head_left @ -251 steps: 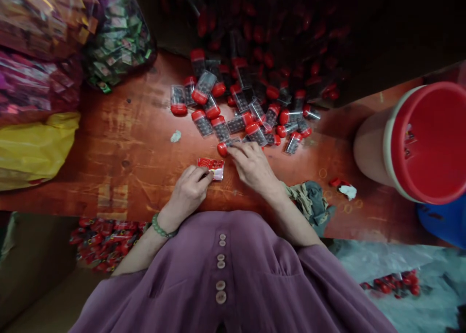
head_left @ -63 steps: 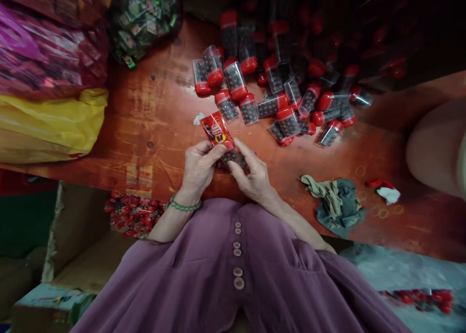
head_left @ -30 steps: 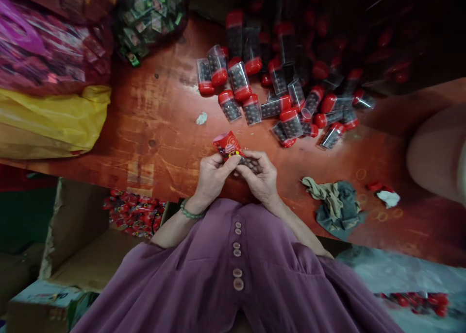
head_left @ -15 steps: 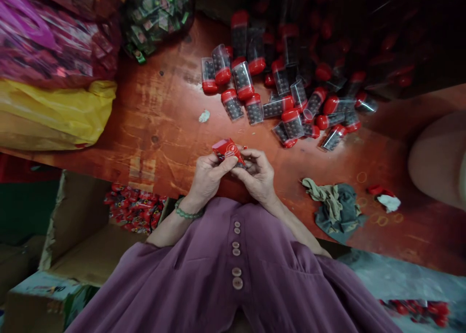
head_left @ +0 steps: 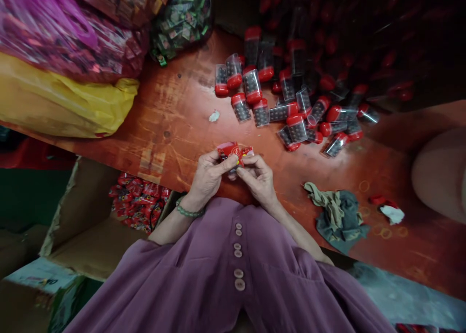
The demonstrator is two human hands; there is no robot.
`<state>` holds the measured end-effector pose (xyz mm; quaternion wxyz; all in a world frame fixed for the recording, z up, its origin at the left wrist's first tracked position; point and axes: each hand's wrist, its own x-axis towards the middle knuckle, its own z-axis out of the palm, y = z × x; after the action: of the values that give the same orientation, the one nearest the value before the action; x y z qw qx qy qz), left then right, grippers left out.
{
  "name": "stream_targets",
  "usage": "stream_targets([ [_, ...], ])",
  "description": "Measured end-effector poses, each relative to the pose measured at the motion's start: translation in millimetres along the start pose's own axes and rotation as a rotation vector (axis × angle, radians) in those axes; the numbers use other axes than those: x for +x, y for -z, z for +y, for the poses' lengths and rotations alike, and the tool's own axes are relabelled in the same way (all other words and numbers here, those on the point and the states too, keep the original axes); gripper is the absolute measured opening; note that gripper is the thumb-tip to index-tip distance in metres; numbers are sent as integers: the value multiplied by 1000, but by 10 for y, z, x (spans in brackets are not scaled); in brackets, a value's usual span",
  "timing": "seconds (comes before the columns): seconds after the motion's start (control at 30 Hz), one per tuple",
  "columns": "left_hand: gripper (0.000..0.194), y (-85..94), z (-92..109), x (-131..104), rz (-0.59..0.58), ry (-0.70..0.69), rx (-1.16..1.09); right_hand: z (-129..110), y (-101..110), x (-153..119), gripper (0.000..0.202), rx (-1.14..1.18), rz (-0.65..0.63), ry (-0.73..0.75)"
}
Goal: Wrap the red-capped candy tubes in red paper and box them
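Observation:
Both hands meet over the near edge of the red wooden table (head_left: 171, 114). My left hand (head_left: 209, 175) and my right hand (head_left: 257, 177) together pinch a small red printed wrapper (head_left: 235, 152) that now covers a clear tube of dark beads. Only the wrapper's top shows above my fingers. Beyond my hands lies a heap of clear tubes with red caps (head_left: 287, 105), filled with dark beads and lying on their sides. A green bead bracelet (head_left: 185, 210) sits on my left wrist.
A yellow bag (head_left: 61, 100) and bags of coloured packets (head_left: 80, 32) fill the left. An open cardboard box (head_left: 91, 236) holding red wrapped tubes (head_left: 140, 204) sits below the table. A crumpled rag (head_left: 338, 214), rubber bands and a beige tub (head_left: 440, 173) lie to the right.
The red wrapper has slid down over the tube, which stuck out of it earlier. My hands have closed tighter around it. The view has swung a little leftward.

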<state>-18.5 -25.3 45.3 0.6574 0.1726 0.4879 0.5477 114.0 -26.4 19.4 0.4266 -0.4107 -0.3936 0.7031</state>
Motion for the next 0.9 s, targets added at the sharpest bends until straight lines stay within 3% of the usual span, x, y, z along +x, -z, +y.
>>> stream_targets([
  [0.1,29,28,6,-40,-5,10,26,17,4,-41,32,28,-20,-32],
  [0.4,31,94,-57,-124,62,-172,239,16,-50,-71,32,-24,-38,-50],
  [0.73,23,77,-69,-191,51,-172,271,-16,-63,-88,41,-6,46,-81],
  [0.9,22,115,-85,-191,57,-145,293,-10,-85,-69,44,-1,25,-93],
])
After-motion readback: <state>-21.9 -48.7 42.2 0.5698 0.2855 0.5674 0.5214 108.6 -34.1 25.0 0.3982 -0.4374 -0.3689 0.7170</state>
